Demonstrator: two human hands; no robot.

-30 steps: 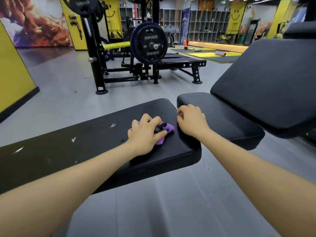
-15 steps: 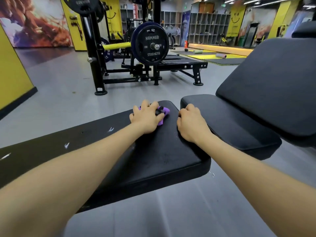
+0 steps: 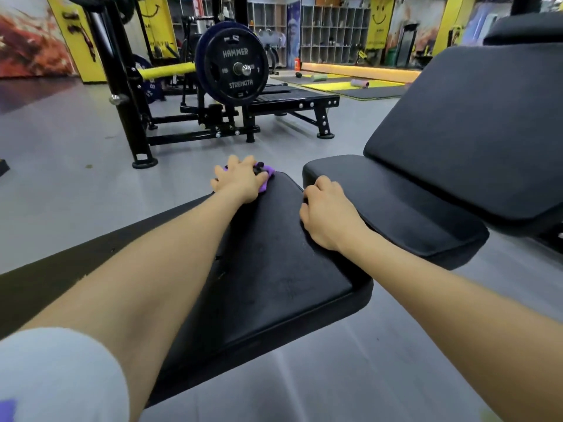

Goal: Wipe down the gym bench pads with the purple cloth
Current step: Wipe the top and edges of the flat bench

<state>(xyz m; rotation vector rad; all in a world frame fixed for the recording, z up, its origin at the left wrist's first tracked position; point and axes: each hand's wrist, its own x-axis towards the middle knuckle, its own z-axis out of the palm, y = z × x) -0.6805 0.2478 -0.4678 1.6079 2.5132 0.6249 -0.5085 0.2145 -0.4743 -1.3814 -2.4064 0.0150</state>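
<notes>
Your left hand (image 3: 240, 182) sits at the far corner of the flat pad (image 3: 274, 254), at about 11 o'clock from the pad's middle, its fingers (image 3: 233, 161) curled down over the purple cloth (image 3: 265, 176) and pressing it to the vinyl. The cloth is bunched; only a lilac strip shows past the knuckles at 1 o'clock, so its long axis cannot be told. A small dark piece lies against the cloth there, too blurred to name. The flat pad runs from 7 o'clock to 1 o'clock, its left end cut off by the frame. Your right hand (image 3: 327, 216) rests at the pad's right edge, fingers bent into the gap beside the seat pad (image 3: 396, 208); the fingertips are hidden. The inclined back pad (image 3: 487, 126) rises at 2 o'clock, cropped at the right.
</notes>
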